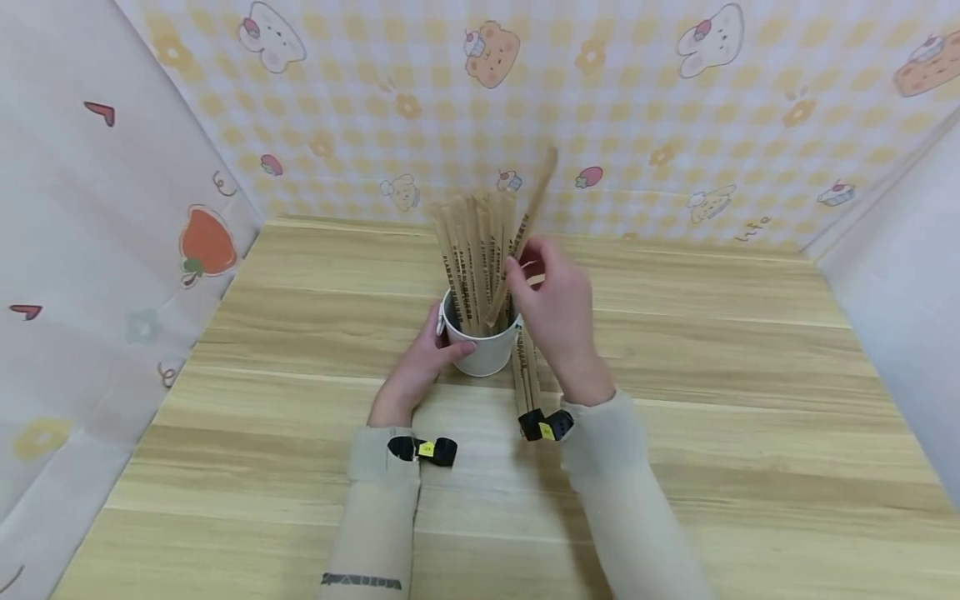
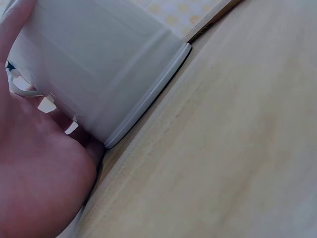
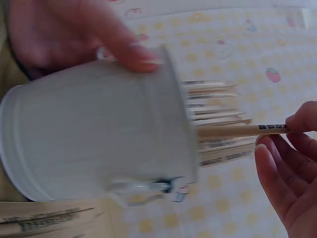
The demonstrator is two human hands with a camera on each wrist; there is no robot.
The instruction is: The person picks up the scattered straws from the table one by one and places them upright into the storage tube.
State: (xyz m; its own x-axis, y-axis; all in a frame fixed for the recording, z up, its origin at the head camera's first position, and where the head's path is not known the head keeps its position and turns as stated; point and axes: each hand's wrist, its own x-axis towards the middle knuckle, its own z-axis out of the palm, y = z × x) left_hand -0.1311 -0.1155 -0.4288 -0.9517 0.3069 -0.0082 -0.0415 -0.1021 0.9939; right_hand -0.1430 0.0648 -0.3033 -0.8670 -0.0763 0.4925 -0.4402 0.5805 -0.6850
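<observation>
A small white metal bucket [image 1: 482,357] stands upright on the table, filled with several straws in brown printed paper wrappers [image 1: 468,250]. Wrapped round its left side is my left hand [image 1: 420,367], the thumb lying across the front below the rim. In the left wrist view that palm [image 2: 39,168] is close to the bucket wall [image 2: 104,64]. My right hand [image 1: 558,308] pinches one paper-wrapped straw [image 1: 536,196] between thumb and fingers. The straw tilts to the right, its lower end at the bucket's mouth. In the right wrist view fingertips grip this straw [image 3: 237,130] near the printed part.
More wrapped straws [image 1: 527,375] lie on the wooden table [image 1: 712,350] just right of the bucket, partly under the right wrist. A yellow checked cloth [image 1: 435,100] hangs behind the table. Pale sheets [image 1: 90,250] flank it.
</observation>
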